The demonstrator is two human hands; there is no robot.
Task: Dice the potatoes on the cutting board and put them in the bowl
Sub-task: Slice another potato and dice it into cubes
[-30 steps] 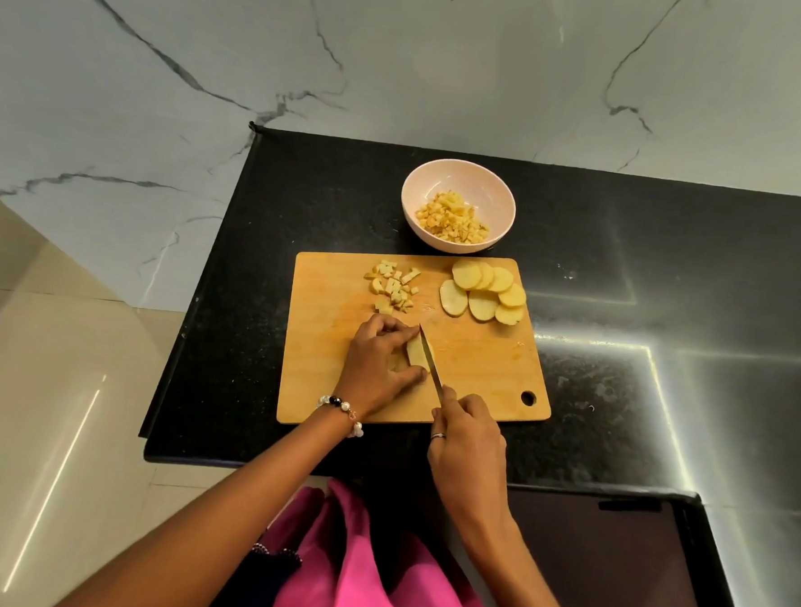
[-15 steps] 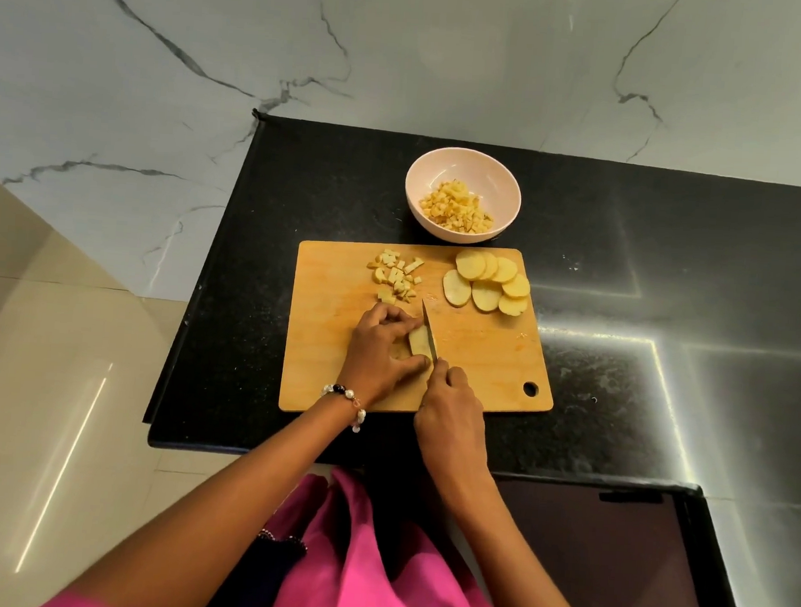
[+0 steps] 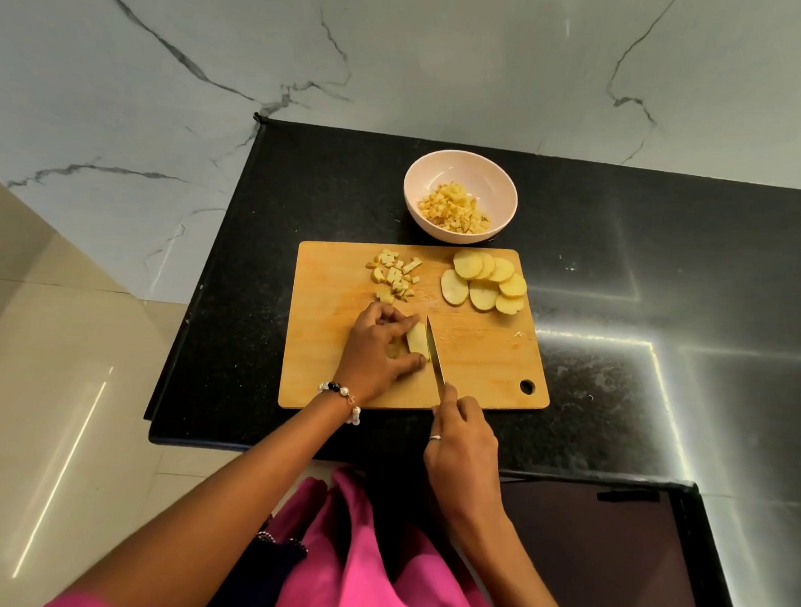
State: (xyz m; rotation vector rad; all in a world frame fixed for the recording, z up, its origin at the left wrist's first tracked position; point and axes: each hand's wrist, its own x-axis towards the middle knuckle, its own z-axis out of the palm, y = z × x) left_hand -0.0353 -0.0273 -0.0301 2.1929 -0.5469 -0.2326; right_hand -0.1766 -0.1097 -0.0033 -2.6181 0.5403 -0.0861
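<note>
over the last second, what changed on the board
Little moved. The right hand drew back toward the board's near edge, the knife still against the potato piece. The left hand still holds that piece. Slices, dice pile and bowl stayed put.

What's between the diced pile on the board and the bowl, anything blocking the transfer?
Nothing visible. The diced pile lies at the far side of the cutting board, and the bowl stands just beyond that edge on bare black counter. The potato slices lie to the right, off that path.
</note>
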